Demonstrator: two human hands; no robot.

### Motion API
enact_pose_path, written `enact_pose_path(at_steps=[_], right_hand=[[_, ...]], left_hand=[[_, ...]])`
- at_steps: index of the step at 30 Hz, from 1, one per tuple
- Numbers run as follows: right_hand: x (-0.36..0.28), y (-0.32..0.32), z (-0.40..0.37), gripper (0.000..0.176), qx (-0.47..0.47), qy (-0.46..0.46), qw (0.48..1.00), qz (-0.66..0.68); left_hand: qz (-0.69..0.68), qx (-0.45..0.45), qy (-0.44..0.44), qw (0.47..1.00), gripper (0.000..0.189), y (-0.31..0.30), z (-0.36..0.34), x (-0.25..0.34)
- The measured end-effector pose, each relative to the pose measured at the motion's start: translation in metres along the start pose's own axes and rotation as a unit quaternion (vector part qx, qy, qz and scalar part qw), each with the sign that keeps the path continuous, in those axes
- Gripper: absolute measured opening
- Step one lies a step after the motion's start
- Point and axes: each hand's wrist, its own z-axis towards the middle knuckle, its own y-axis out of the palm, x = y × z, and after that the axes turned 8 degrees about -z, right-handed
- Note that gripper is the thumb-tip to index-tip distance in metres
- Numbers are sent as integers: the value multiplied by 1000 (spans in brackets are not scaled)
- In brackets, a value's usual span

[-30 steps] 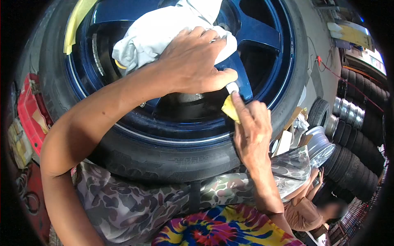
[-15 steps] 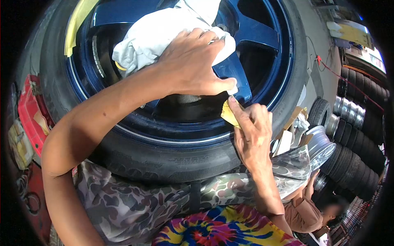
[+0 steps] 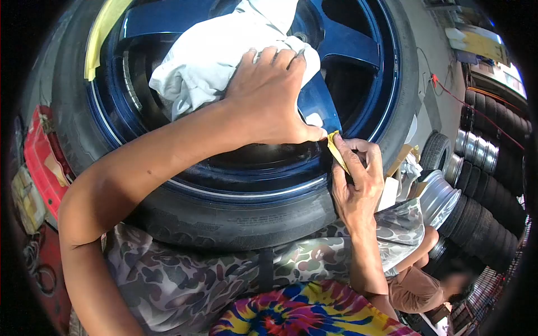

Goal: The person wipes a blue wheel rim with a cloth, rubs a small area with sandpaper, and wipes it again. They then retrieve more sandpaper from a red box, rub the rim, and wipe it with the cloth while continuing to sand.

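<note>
A wheel with dark blue spokes (image 3: 316,101) and a black tire (image 3: 235,221) lies before me, close against my lap. My left hand (image 3: 269,106) rests spread over a bunched white cloth (image 3: 207,50) on the spokes, its thumb stretched toward the rim. Pinched between the thumb and fingers of my right hand (image 3: 358,173) is a folded piece of yellow sandpaper (image 3: 335,148). It meets the outer end of a spoke, right at my left thumb tip. A bright white patch shows on that spoke just above the thumb.
Yellow masking strip (image 3: 103,36) runs along the rim at upper left. A red tray (image 3: 45,151) lies left of the tire. To the right are a silver wheel (image 3: 439,197), stacked tires (image 3: 482,224) and a red cord (image 3: 457,101). Another person (image 3: 417,288) sits low at right.
My right hand has moved slightly right with the sandpaper, which now stands more edge-on. My left hand has slid a little down, its thumb now below the white patch.
</note>
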Motion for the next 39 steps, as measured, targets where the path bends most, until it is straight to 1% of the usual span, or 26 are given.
enact_pose_path(at_steps=[4,6,7,9,13,16,18,22,24,31,34,36,39], right_hand=[[-1,-1,1,51,10,-21,1000,-21],[-2,-2,3,52,7,-50,999,-16],[0,-1,3,52,8,-50,999,-17],[5,4,-1,61,7,-48,999,3],[3,5,0,62,22,-60,998,5],[-1,2,1,64,5,-45,999,13],[-3,0,3,65,3,-47,999,2],[1,3,2,64,19,-60,998,-12],[1,4,2,62,36,-62,997,4],[-2,3,4,63,17,-60,998,8],[-1,3,3,64,10,-52,999,5],[0,6,2,64,18,-43,999,26],[1,9,1,64,26,-22,999,24]], left_hand=[[3,-10,-10,1000,101,-2,4,-4],[-4,-27,-17,999,98,-3,6,-8],[-4,-27,-16,999,98,-2,6,-9],[6,-24,-20,999,98,-2,6,-10],[3,-29,-4,1000,101,-5,6,-8],[25,-41,-7,999,102,-2,4,-3],[22,-25,-6,999,103,-2,4,-3],[12,-26,-18,999,101,-4,5,-3],[6,-29,-20,999,99,-3,6,-6],[6,-34,-23,999,97,-3,7,-8],[0,-33,-6,999,98,-2,6,-8],[10,-19,5,1000,98,-1,5,-7],[10,-20,0,1000,98,0,4,-6]])
